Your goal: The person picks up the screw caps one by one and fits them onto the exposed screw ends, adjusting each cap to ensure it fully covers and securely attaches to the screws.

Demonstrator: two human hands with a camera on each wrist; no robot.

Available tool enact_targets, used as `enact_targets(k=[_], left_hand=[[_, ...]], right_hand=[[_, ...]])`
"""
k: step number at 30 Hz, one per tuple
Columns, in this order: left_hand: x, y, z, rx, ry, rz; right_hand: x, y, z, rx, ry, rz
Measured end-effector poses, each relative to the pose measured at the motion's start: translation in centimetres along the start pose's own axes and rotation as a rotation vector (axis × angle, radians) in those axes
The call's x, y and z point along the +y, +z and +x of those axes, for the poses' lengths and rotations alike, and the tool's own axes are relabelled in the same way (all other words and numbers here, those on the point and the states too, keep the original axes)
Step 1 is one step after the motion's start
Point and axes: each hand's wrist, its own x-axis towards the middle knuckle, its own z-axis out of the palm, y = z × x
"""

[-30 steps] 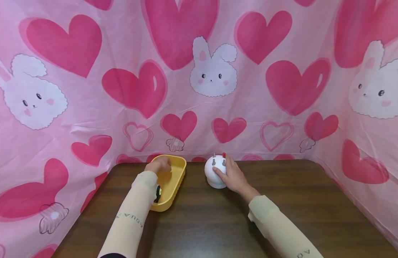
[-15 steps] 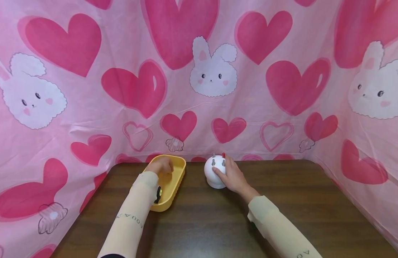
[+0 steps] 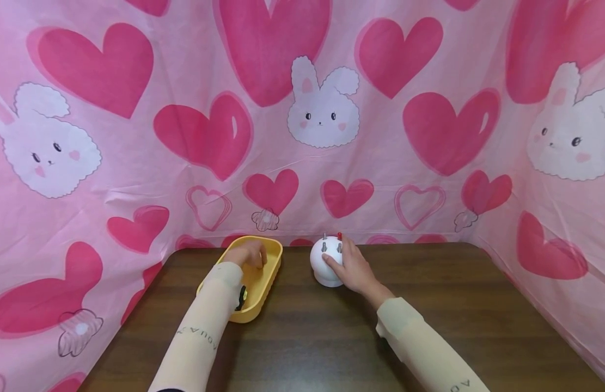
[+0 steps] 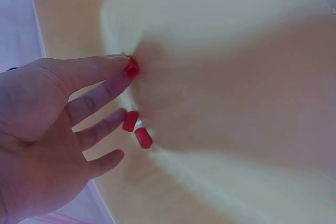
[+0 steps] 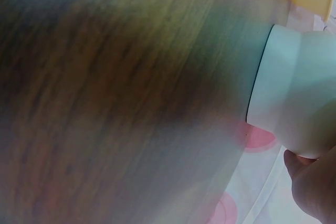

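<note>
My left hand [image 3: 245, 253] reaches down into a yellow tray [image 3: 277, 262]. In the left wrist view its thumb and index finger pinch a small red cap [image 4: 132, 69] with a hole in its end. Two more red caps, one [image 4: 130, 121] by a fingertip and another [image 4: 143, 138] beside it, lie in the tray. My right hand [image 3: 356, 268] grips the side of a white ball-shaped body [image 3: 320, 265] on a short base, thumb across its front. Metal screws [image 3: 324, 246] stick up from its top, and a red cap [image 3: 339, 236] sits at the back right one.
The brown wooden table [image 3: 307, 343] carries the tray at left and the white ball to its right. A pink heart-and-rabbit cloth [image 3: 277, 152] hangs behind and along both sides. A black and yellow thing [image 3: 242, 298] shows beside the left sleeve.
My left hand has shifted slightly to the right inside the tray, its fingers lower and drawn together. The right hand and the white ball stay in place.
</note>
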Motion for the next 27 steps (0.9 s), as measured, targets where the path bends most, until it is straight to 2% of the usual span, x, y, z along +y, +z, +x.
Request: enact_targets(k=[6, 11, 18, 27], left_hand=[[0.0, -0.2, -0.3, -0.013, 0.048, -0.028], [-0.1, -0.6, -0.6, -0.025, 0.063, -0.122], [-0.7, -1.0, -1.0, -0.002, 0.065, -0.268], [-1.7, -1.2, -1.4, 0.052, 0.154, -0.452]], right_hand=[[-0.1, 0.1, 0.0, 0.002, -0.005, -0.005], [0.0, 0.0, 0.0, 0.015, -0.022, -0.007], [0.1, -0.1, 0.2, 0.023, -0.023, -0.010], [0.0, -0.1, 0.1, 0.004, -0.015, -0.003]])
